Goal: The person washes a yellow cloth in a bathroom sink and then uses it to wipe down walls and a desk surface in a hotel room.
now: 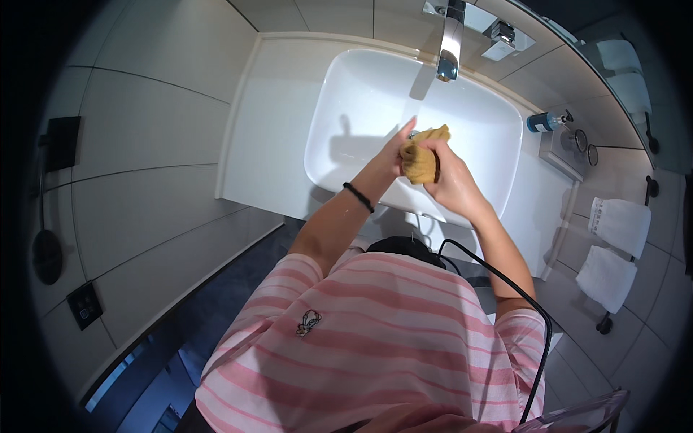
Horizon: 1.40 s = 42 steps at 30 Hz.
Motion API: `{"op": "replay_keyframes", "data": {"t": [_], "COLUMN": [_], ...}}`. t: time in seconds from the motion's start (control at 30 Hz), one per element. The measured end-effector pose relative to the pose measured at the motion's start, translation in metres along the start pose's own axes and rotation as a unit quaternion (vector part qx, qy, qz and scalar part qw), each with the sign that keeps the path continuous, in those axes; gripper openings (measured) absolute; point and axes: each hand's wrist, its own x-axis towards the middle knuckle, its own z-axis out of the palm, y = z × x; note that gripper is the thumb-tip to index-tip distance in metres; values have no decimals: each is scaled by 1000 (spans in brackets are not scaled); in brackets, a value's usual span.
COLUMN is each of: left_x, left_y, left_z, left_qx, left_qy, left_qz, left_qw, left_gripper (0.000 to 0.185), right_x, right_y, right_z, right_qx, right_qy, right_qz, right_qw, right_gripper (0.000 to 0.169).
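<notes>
A bunched, mustard-yellow cloth [421,165] is held above the white washbasin [368,70]. My right hand [453,174] grips it from the right, thumb lying over the top. On the other side, my left hand [398,149] presses against the folds with its thumb stretched forward; its fingers are mostly hidden behind the cloth. A black band circles my left wrist. Just past the cloth, the metal drain [413,133] is partly covered. Beyond both hands, the chrome faucet [449,51] reaches out over the basin, and no water stream can be made out.
On the right of the counter [260,119] stand a blue pump bottle [543,122] and a tray [563,154] with two glasses. White towels [620,224] hang on a rail at the right wall. A black cable [514,287] runs down beside my right arm.
</notes>
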Motion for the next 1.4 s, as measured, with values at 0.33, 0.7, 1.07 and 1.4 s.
{"op": "replay_keyframes", "data": {"t": [0.33, 0.7, 1.07, 1.4], "left_x": [-1, -13, -16, -9], "left_y": [-44, -66, -43, -46], "left_z": [90, 75, 64, 88], "left_qx": [-25, 495, 424, -27], "left_qy": [261, 219, 97, -47], "left_qz": [-53, -31, -133, 75], "left_qw": [963, 840, 890, 996], "left_gripper": [37, 25, 49, 36], "right_x": [-12, 5, 3, 20], "right_y": [151, 122, 80, 18], "right_z": [24, 22, -7, -7], "right_qx": [732, 572, 287, -124], "right_qy": [240, 5, -78, 255], "right_qz": [200, 162, 74, -314], "right_qw": [605, 804, 952, 906], "right_gripper": [41, 48, 25, 16]}}
